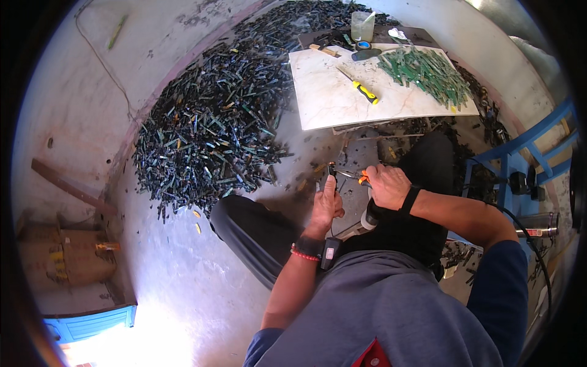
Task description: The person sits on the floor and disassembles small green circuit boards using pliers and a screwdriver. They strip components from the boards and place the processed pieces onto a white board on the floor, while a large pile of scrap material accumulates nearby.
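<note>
Grey shirt (397, 312) up close, left hand (326, 208) clamped on a dark strip (332, 167) off the tabletop's near edge (385, 115), right hand (389, 186) clenching orange-handled pliers (350, 175), green strips (423, 73) heaped toward the right edge

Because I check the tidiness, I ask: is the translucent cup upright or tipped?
Upright: the translucent cup stands beyond the white board, its mouth facing up, a pale strip leaning inside.

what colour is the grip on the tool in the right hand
Orange where the tool's grip shows, best seen in the head view.
</note>
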Action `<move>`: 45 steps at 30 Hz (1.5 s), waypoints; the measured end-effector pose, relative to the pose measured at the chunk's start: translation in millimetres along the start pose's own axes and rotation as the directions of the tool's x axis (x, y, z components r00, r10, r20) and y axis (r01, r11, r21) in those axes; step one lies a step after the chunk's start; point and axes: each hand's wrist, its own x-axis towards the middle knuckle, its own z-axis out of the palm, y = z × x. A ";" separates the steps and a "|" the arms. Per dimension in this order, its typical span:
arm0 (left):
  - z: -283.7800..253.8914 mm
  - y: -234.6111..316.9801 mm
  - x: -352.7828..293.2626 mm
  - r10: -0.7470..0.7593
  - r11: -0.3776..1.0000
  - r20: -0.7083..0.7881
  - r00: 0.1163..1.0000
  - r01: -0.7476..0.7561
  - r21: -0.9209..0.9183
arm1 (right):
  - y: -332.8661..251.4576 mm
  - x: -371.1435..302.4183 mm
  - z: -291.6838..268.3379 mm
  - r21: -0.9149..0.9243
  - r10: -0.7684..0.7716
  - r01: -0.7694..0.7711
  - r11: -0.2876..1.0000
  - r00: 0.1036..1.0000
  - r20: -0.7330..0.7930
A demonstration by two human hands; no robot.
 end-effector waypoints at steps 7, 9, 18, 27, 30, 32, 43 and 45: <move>-8.0 2.7 -4.2 -0.065 0.992 0.171 0.983 0.081 -0.092 | 25.4 12.4 -15.1 -0.117 -0.136 0.142 0.983 0.989 0.061; -8.2 6.0 -8.8 -0.103 0.988 0.212 0.972 0.124 -0.091 | 29.5 12.4 -19.9 -0.122 -0.172 0.179 0.976 0.983 0.070; -28.0 25.0 -20.6 -0.217 0.976 0.264 0.940 0.213 0.042 | 15.9 19.3 -30.3 -0.052 -0.169 0.179 0.983 0.974 0.152; -27.0 -2.8 5.0 -0.146 0.988 -0.087 0.985 0.149 0.035 | -2.1 6.8 0.0 -0.003 -0.012 0.012 1.000 0.988 0.153; -27.5 -9.2 9.8 -0.092 0.985 -0.098 0.991 0.105 0.135 | -5.8 6.6 5.6 0.008 0.037 -0.039 0.999 0.983 0.180; -29.3 -15.3 9.7 -0.049 0.978 -0.106 0.993 0.069 0.199 | -4.4 5.8 7.7 0.016 0.030 -0.033 0.999 0.988 0.153; -28.5 -5.7 -1.0 -0.010 0.902 -0.129 0.992 0.064 0.427 | 2.0 4.2 -3.6 -0.005 -0.059 0.062 0.998 0.973 0.224; -30.1 -8.1 -1.0 0.070 0.838 -0.110 0.991 0.001 0.546 | 3.3 3.6 -8.0 -0.014 -0.090 0.096 0.995 0.970 0.224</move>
